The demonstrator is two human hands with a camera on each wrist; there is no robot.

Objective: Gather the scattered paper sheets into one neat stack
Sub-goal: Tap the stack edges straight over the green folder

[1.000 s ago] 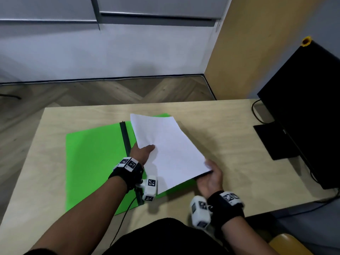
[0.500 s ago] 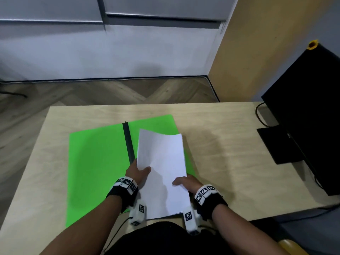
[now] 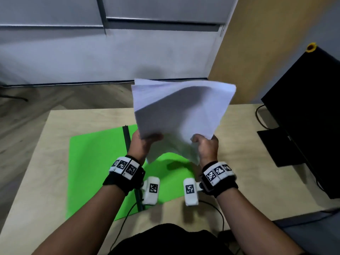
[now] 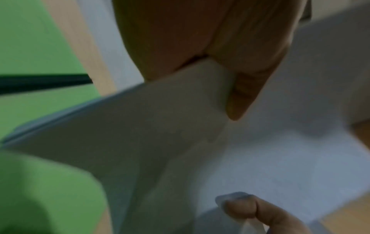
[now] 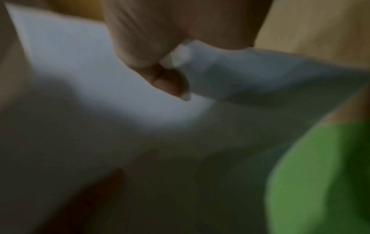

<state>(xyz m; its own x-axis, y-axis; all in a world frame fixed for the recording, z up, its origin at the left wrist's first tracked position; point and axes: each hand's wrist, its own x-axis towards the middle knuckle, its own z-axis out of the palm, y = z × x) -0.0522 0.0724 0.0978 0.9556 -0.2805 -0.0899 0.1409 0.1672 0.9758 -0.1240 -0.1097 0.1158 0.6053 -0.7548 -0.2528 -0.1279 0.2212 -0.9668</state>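
A bundle of white paper sheets is held up off the table, its top edges fanned and its lower edge sagging over the green mat. My left hand pinches the bundle's lower left corner, thumb on top. My right hand grips the lower right corner. In the left wrist view the thumb and fingers pinch the paper sheets. The right wrist view is blurred and shows the paper sheets clamped under the thumb.
The green mat lies on a light wooden table with a black strip across it. A black monitor and its stand occupy the table's right side. Cables run by the near edge.
The sheets lay flat on the green mat under both hands; now both hands have lifted the bundle off the table and tipped it up.
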